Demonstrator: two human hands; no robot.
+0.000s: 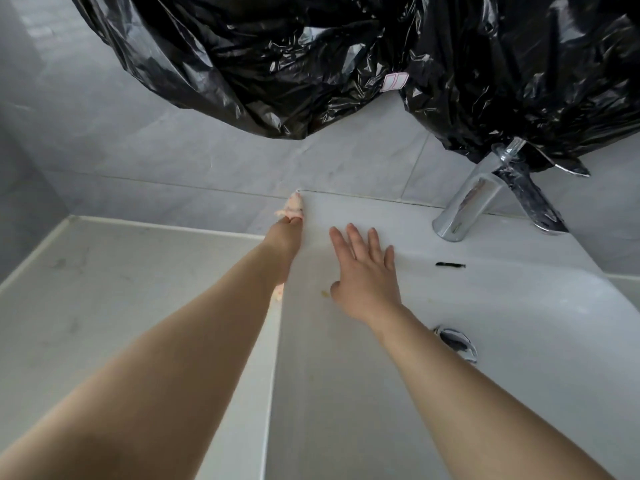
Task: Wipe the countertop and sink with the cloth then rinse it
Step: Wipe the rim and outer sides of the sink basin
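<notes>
Cloth (292, 206) gripped by left hand (284, 235) against grey tiled wall (166, 157), right hand (363, 271) spread flat on white sink (519, 306)

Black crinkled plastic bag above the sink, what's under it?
Below the black crinkled plastic bag show grey wall tiles and a chrome faucet, its lever meeting the plastic. Whatever the bag covers is hidden.
</notes>
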